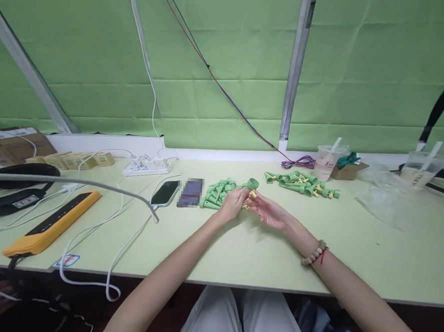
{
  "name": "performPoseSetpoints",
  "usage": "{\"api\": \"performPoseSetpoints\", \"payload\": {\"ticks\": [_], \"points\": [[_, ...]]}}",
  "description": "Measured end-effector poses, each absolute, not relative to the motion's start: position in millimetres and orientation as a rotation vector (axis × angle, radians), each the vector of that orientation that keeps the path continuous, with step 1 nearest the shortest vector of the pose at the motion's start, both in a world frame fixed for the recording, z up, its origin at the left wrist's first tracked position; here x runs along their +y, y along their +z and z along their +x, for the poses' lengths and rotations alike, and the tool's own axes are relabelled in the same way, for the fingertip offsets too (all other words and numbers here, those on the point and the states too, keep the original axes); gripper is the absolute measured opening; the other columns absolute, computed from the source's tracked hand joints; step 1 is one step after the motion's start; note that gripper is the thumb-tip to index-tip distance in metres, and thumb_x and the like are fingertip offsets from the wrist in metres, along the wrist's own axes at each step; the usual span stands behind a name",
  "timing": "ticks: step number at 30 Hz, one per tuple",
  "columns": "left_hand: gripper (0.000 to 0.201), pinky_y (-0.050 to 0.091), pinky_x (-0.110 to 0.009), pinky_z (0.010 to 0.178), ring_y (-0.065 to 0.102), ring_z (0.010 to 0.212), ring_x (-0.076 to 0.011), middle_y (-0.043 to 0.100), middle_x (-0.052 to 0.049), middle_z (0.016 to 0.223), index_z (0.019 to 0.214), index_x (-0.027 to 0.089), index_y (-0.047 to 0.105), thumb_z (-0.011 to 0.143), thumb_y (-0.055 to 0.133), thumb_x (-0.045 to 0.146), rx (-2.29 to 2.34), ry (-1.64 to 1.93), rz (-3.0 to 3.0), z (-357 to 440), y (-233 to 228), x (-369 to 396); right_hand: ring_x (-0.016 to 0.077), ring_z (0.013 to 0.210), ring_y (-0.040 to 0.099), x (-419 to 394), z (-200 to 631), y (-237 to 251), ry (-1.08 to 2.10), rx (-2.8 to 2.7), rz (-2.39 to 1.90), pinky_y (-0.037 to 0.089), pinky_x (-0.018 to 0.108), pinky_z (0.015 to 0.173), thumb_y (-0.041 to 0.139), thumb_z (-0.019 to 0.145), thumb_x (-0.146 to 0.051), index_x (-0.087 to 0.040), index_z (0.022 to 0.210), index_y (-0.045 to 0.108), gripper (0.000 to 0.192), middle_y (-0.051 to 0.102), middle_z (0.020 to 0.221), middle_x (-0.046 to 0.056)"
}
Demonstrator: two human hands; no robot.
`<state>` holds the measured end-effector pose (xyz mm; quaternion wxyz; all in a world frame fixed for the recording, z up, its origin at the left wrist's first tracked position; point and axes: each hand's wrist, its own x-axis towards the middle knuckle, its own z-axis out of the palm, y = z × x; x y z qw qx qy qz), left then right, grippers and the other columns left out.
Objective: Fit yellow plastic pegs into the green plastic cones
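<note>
Green cone (253,183) pinched in left grip (233,203), yellow piece (253,193) pinched by right grip (269,211); cone pile (217,191) at left grip's ten o'clock.

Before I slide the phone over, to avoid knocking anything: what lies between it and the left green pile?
In the head view, a dark rectangular item, pixelated beyond identifying, lies between the phone and the left green pile.

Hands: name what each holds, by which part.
Left hand: a green cone, just below its wide end. Right hand: a small yellow piece; gripped part unclear.
</note>
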<state>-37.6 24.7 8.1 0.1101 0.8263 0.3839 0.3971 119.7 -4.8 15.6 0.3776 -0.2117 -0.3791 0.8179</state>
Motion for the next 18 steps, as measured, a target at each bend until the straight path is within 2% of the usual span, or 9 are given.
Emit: {"api": "performPoseSetpoints", "payload": {"ticks": [3, 6, 9, 11, 13, 15, 18], "points": [[0.045, 0.035, -0.025, 0.064, 0.044, 0.067, -0.0137, 0.046, -0.003, 0.068, 0.072, 0.017, 0.052, 0.092, 0.017, 0.037, 1.161, 1.085, 2.633, -43, 14, 24, 0.0084, 0.063, 0.057, -6, 119, 15, 2.049, -0.932, -0.593, 0.046, 0.012, 0.040, 0.064, 0.071, -0.030, -0.015, 0.081, 0.058, 0.019, 0.057, 0.072, 0.001], [0.043, 0.035, -0.026, 0.066, 0.046, 0.072, -0.0152, 0.048, -0.004, 0.071, 0.083, 0.017, 0.055, 0.092, 0.019, 0.037, 1.245, 1.000, 2.797, -47, 18, 25, 0.0101, 0.065, 0.058, -6, 117, 15, 1.839, -1.042, -0.727, 0.048, 0.015, 0.042, 0.068, 0.066, -0.030, -0.016, 0.079, 0.057, 0.021, 0.057, 0.074, 0.001], [0.040, 0.035, -0.027, 0.069, 0.048, 0.076, -0.0165, 0.051, -0.004, 0.073, 0.093, 0.019, 0.056, 0.091, 0.023, 0.041, 1.367, 0.943, 2.884, -47, 18, 26, 0.0132, 0.059, 0.056, -3, 116, 11, 1.348, -1.291, -0.944, 0.049, 0.023, 0.040, 0.068, 0.063, -0.036, -0.018, 0.069, 0.050, 0.027, 0.055, 0.068, 0.001], [0.039, 0.036, -0.027, 0.071, 0.050, 0.076, -0.0166, 0.052, -0.004, 0.074, 0.095, 0.019, 0.056, 0.091, 0.025, 0.042, 1.438, 0.930, 2.880, -44, 16, 25, 0.0134, 0.057, 0.054, -2, 115, 8, 0.896, -1.460, -1.007, 0.049, 0.025, 0.043, 0.067, 0.063, -0.037, -0.019, 0.061, 0.044, 0.030, 0.052, 0.061, 0.000], [0.037, 0.037, -0.027, 0.070, 0.052, 0.075, -0.0165, 0.054, -0.004, 0.076, 0.097, 0.019, 0.055, 0.091, 0.026, 0.042, 1.490, 0.944, 2.824, -41, 14, 24, 0.0132, 0.057, 0.053, -2, 115, 5, 0.579, -1.554, -0.989, 0.049, 0.025, 0.046, 0.064, 0.066, -0.038, -0.019, 0.058, 0.043, 0.030, 0.051, 0.061, 0.000], [0.036, 0.038, -0.027, 0.069, 0.053, 0.077, -0.0165, 0.056, -0.004, 0.081, 0.100, 0.019, 0.053, 0.091, 0.025, 0.040, 1.512, 0.980, 2.743, -39, 12, 23, 0.0129, 0.058, 0.053, -3, 114, 6, 0.582, -1.528, -0.993, 0.049, 0.024, 0.044, 0.063, 0.067, -0.042, -0.018, 0.064, 0.049, 0.027, 0.055, 0.068, 0.002], [0.034, 0.039, -0.026, 0.068, 0.054, 0.080, -0.0160, 0.058, -0.004, 0.088, 0.105, 0.018, 0.049, 0.092, 0.023, 0.036, 1.489, 1.030, 2.651, -38, 12, 23, 0.0121, 0.052, 0.055, -5, 112, 9, 0.976, -1.339, -1.079, 0.049, 0.025, 0.037, 0.065, 0.065, -0.048, -0.019, 0.083, 0.055, 0.037, 0.058, 0.078, 0.003]]}}
